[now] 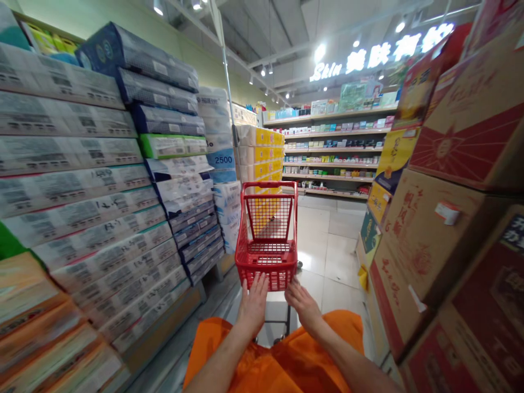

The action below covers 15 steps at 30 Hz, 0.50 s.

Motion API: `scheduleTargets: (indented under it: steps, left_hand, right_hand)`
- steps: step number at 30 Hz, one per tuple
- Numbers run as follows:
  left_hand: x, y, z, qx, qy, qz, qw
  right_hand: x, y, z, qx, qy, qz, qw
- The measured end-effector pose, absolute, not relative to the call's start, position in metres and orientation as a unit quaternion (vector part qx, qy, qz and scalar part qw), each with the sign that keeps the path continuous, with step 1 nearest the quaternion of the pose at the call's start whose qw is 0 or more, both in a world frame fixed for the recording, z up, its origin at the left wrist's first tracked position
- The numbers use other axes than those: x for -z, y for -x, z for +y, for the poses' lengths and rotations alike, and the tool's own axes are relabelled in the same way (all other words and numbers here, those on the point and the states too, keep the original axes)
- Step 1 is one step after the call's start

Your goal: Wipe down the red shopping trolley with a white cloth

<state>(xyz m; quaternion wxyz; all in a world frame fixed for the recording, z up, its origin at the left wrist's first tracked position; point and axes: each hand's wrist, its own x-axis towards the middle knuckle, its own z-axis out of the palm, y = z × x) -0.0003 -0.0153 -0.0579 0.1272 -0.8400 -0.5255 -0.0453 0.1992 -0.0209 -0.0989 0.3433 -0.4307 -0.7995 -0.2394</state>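
A red plastic shopping basket cart (266, 267) stands straight ahead of me, with its tall red handle frame (269, 184) at the far side. No goods show inside it. My left hand (254, 300) reaches to the near left of its rim, fingers stretched out and slightly spread against the near wall. At the near right corner is my right hand (302, 301), its fingers extended and the tips by the basket's edge. Neither hand is wrapped round anything. Whether the fingertips press on the plastic is hard to tell. Below the basket, dark legs and wheels partly show.
Tall stacks of wrapped paper packs (102, 180) line the left. Cardboard cartons (429, 229) are piled high on the right. Yellow and white packs (262, 153) stand behind the cart. Tiled floor (327, 234) leads to shelves of small boxed goods (335, 147) at the back.
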Motion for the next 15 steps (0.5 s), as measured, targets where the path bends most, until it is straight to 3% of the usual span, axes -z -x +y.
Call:
scheduleTargets:
  steps: [8,15]
  left_hand:
    - [0.055,0.022,-0.016,0.042,0.809,-0.57,0.135]
    - [0.054,0.037,-0.021,0.008,0.806,-0.583,0.1]
  right_hand:
    - [0.063,-0.164,-0.018,0.229,0.395,-0.793,0.404]
    - [0.091,-0.139,-0.029,0.184,0.346,-0.837,0.382]
